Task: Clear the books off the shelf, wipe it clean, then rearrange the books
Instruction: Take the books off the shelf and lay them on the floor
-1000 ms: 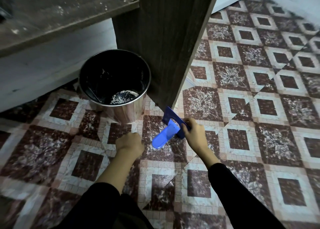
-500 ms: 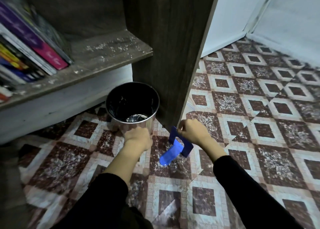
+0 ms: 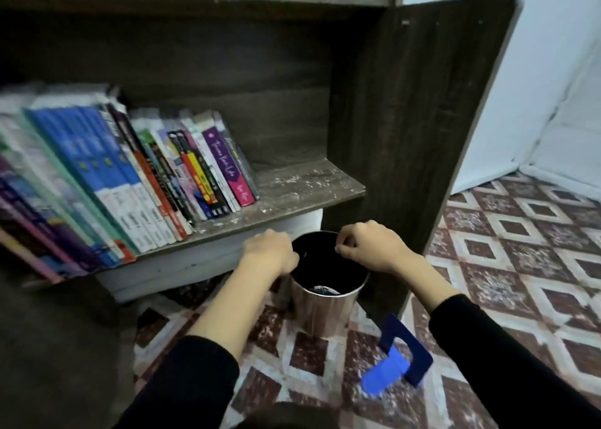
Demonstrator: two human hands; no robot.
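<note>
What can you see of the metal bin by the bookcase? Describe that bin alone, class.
The metal bin is a shiny, silvery cylinder with a dark inside. It is open-topped and stands upright on the patterned floor against the bookcase. Something pale lies at its bottom. The left hand and right hand curl over opposite sides of its rim.

One head-worn, wide-angle view looks forward and down from low and close over the floor [image 3: 520,266], facing the shelf [image 3: 302,188] at far left, bin [image 3: 320,311] near centre.
</note>
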